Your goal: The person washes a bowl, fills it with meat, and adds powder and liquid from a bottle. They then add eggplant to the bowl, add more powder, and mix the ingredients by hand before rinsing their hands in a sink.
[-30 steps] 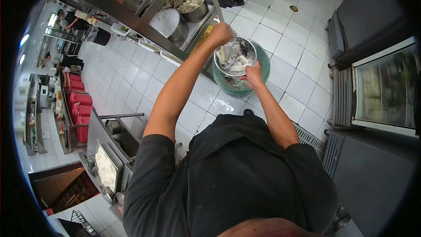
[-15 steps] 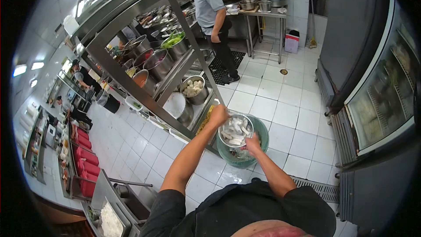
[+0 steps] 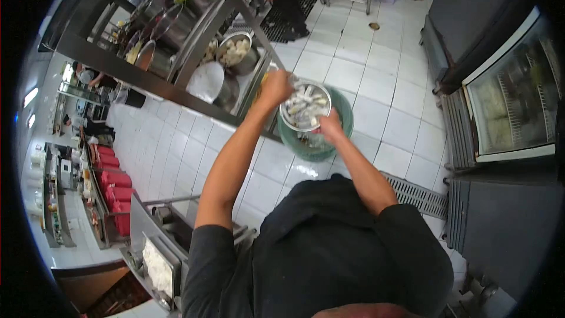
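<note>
A round metal bowl (image 3: pixel 316 126) holds pale grey-white pieces of food (image 3: pixel 306 105) whose kind I cannot make out. My right hand (image 3: pixel 331 128) is closed on its lower right rim. My left hand (image 3: pixel 275 90) is a fist at the upper left of the bowl; what it grips is hidden. Under the bowl, a green translucent bin (image 3: pixel 346 106) stands on the floor, partly covered by the bowl, with wet-looking scraps inside.
On the left, a metal shelf rack (image 3: pixel 179 99) carries a pot of whitish chunks (image 3: pixel 235 53) and a lidded pot (image 3: pixel 206 82). A glass-door fridge (image 3: pixel 511 91) stands right. A co-worker's dark-trousered leg (image 3: pixel 285 0) is behind. A floor drain grate (image 3: pixel 415 194) lies right of me.
The view has tipped downward, so the surroundings sit higher in the picture. Both hands stay at the bowl over the bin, and the food pieces lie differently.
</note>
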Demonstrator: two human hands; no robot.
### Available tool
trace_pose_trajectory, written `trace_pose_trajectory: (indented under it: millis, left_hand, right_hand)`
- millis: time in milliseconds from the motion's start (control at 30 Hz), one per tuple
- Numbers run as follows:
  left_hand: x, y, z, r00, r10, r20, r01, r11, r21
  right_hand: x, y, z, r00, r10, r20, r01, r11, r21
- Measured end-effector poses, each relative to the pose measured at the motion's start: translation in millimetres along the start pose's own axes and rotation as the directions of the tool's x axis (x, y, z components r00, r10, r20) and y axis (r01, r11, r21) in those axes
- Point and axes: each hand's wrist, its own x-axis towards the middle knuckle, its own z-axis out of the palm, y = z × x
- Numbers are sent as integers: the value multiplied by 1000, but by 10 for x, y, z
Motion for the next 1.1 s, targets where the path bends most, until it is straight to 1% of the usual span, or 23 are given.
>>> trace_pose_trajectory:
  millis: [33, 100, 167, 200, 300, 333, 433, 467, 500, 600, 700, 733, 767, 800, 833, 867, 900, 933, 967, 1000, 1033, 1067, 1100]
  left_hand:
    - [-81, 5, -26, 994, -70, 87, 69, 997, 15]
    - [26, 87, -99, 944, -209, 256, 201, 978, 58]
    - [34, 136, -105, 947, -212, 241, 210, 977, 33]
    - [47, 183, -103, 928, -242, 283, 261, 965, -30]
    - [4, 239, -69, 951, -198, 239, 210, 977, -28]
    - [0, 233, -50, 947, -227, 227, 237, 971, -15]
    - [-63, 173, -62, 918, -338, 207, 356, 933, -56]
    - [-84, 253, -143, 908, -373, 192, 390, 919, -59]
    - [-167, 269, -153, 896, -382, 224, 411, 906, -98]
    - [-312, 288, -224, 871, -393, 294, 460, 864, -207]
    - [-579, 101, -27, 861, -463, 208, 507, 812, -288]
    - [-659, 102, -81, 825, -519, 224, 558, 685, -469]
    - [-770, 118, -88, 755, -589, 288, 614, 481, -626]
    - [-909, 129, -112, 681, -648, 341, 613, 249, -750]
    - [-1108, 87, -194, 599, -707, 376, 545, 16, -838]
    - [-1327, 182, -348, 423, -809, 408, 596, -91, -798]
    - [-1701, 51, -235, 482, -796, 367, 486, -105, -867]
    - [-2036, 173, -365, 493, -815, 305, 346, -138, -928]
    - [-2423, 168, -301, 546, -786, 291, 121, -270, -955]
    - [-2812, 218, -387, 607, -717, 342, -47, -462, -886]
    - [-3174, 298, -484, 512, -779, 362, -72, -458, -886]
    - [-3428, 644, -752, 309, -877, 368, -9, -390, -921]
    - [-3847, 884, -907, 346, -858, 379, -78, -429, -900]
  right_hand:
    - [-139, -26, -12, 998, 54, 25, -55, 998, 43]
    - [-196, -157, -97, 985, 159, 73, -167, 978, 123]
    - [-93, 2, -104, 975, 204, 94, -212, 974, 86]
    - [2, 17, -143, 974, 200, 104, -207, 976, 68]
    - [-139, -134, -130, 979, 186, 90, -193, 977, 88]
    - [-147, -132, -165, 970, 204, 131, -218, 970, 109]
    - [-73, -94, -160, 967, 223, 121, -232, 970, 70]
    - [52, 7, -164, 952, 275, 138, -281, 959, 27]
    - [57, 146, -221, 951, 279, 135, -285, 958, 21]
    - [10, -32, -156, 950, 270, 158, -270, 963, -19]
    - [20, 4, -126, 932, 298, 204, -302, 953, -14]
    - [44, 98, -126, 931, 299, 210, -308, 951, 11]
    - [89, 243, -211, 923, 285, 259, -306, 951, 43]
    - [133, 355, -277, 902, 277, 331, -314, 947, 62]
    - [89, 442, -284, 906, 291, 308, -326, 943, 65]
    - [157, 679, -397, 883, 304, 358, -337, 941, 31]
    - [164, 804, -421, 844, 331, 421, -389, 920, 56]
    - [130, 900, -469, 800, 309, 515, -368, 930, 14]
    - [132, 997, -486, 799, 350, 489, -281, 936, -211]
    - [132, 1137, -533, 827, 372, 422, -345, 928, -142]
    - [168, 1281, -485, 776, 404, 485, -382, 912, -148]
    - [76, 1373, -502, 790, 426, 441, -341, 903, -261]
    - [-4, 1537, -539, 798, 421, 431, -353, 906, -232]
